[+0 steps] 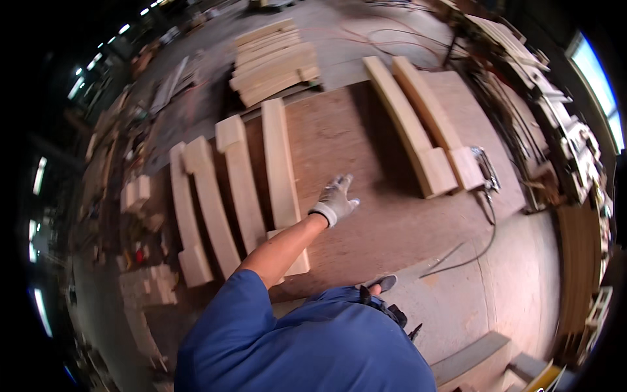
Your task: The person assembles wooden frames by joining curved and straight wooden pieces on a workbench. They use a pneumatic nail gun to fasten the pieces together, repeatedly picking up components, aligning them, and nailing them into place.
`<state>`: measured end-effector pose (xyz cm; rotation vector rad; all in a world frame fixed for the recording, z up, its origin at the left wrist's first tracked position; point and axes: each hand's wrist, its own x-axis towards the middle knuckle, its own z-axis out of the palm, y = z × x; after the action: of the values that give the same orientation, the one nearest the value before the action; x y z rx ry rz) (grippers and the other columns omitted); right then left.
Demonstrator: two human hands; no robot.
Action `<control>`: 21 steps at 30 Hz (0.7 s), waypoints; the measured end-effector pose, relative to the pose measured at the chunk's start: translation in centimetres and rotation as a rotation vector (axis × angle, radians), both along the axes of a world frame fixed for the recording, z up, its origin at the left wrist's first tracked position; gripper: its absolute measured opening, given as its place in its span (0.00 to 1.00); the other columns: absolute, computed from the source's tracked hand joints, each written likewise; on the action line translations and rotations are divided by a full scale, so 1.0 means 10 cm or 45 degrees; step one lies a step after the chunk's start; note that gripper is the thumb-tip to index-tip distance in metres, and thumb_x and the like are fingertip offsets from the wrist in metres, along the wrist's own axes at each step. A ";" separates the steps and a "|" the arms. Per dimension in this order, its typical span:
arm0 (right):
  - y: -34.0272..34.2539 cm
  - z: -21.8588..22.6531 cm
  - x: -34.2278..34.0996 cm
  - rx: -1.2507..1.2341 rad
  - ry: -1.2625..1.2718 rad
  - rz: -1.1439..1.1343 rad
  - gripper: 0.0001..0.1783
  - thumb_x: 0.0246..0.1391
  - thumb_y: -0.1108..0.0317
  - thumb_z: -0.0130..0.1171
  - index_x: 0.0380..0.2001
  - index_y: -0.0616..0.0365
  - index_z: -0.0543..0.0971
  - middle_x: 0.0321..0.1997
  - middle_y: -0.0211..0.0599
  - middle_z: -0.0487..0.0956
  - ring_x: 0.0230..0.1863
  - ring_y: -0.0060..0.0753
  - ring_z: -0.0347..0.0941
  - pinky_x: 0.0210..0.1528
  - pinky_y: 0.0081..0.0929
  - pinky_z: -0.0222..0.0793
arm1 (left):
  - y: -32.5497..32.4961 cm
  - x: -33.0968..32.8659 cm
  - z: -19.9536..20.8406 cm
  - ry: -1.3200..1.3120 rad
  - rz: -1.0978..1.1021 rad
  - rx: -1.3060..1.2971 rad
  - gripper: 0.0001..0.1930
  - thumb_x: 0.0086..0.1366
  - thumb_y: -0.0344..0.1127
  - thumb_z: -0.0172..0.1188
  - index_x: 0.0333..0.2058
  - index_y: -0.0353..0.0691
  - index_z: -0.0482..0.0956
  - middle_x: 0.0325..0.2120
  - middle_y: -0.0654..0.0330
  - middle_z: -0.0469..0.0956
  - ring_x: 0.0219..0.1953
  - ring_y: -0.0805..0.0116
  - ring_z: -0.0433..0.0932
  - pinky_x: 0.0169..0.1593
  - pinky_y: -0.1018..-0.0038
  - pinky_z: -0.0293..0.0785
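Observation:
My left hand, in a pale work glove, reaches out over the brown plywood table with its fingers apart and nothing in them. Just left of it lies the nearest of several long pale wooden beams, each with a thicker block at one end. Two similar beams lie side by side on the right half of the table. Beside their near ends rests a metal air tool with a dark hose. My right hand is out of view.
A stack of pale planks stands beyond the table's far edge. The dark hose trails onto the concrete floor near my foot. Racks with long timber line the right side. More wood pieces lie at the lower right.

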<state>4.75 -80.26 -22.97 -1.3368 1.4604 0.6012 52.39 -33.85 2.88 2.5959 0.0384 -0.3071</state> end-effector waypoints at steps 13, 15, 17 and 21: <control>0.04 0.30 0.73 0.086 -0.174 -0.062 0.11 0.63 0.67 0.64 0.25 0.54 0.80 0.22 0.32 0.77 0.19 0.33 0.74 0.21 0.36 0.67 | 1.28 -0.89 -0.13 0.299 0.705 0.180 0.68 0.56 0.49 0.78 0.80 0.41 0.33 0.83 0.57 0.37 0.82 0.43 0.41 0.81 0.60 0.51; 0.09 0.36 0.70 0.074 -0.171 -0.137 0.14 0.64 0.61 0.64 0.26 0.55 0.81 0.24 0.38 0.81 0.24 0.37 0.79 0.23 0.38 0.70 | 1.18 -0.82 -0.15 0.251 0.742 0.208 0.69 0.53 0.49 0.79 0.81 0.45 0.35 0.79 0.43 0.46 0.79 0.41 0.53 0.79 0.58 0.57; -0.14 -0.07 0.54 -0.213 -0.066 0.605 0.16 0.68 0.58 0.62 0.29 0.55 0.87 0.25 0.33 0.81 0.25 0.29 0.76 0.26 0.36 0.69 | 0.91 -0.73 -0.07 0.276 0.824 0.159 0.67 0.52 0.49 0.78 0.81 0.47 0.39 0.75 0.34 0.54 0.75 0.38 0.60 0.77 0.55 0.62; 0.35 0.61 0.77 -0.122 -0.049 -0.143 0.13 0.63 0.58 0.68 0.28 0.55 0.84 0.24 0.29 0.78 0.22 0.27 0.72 0.25 0.35 0.66 | 0.30 -0.47 -0.20 0.273 0.845 0.175 0.67 0.53 0.53 0.78 0.80 0.46 0.40 0.73 0.29 0.56 0.73 0.34 0.63 0.74 0.52 0.65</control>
<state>12.47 -76.73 -16.91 -1.3224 1.5380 0.4356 47.65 -30.85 0.89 2.4952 0.9976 -0.3359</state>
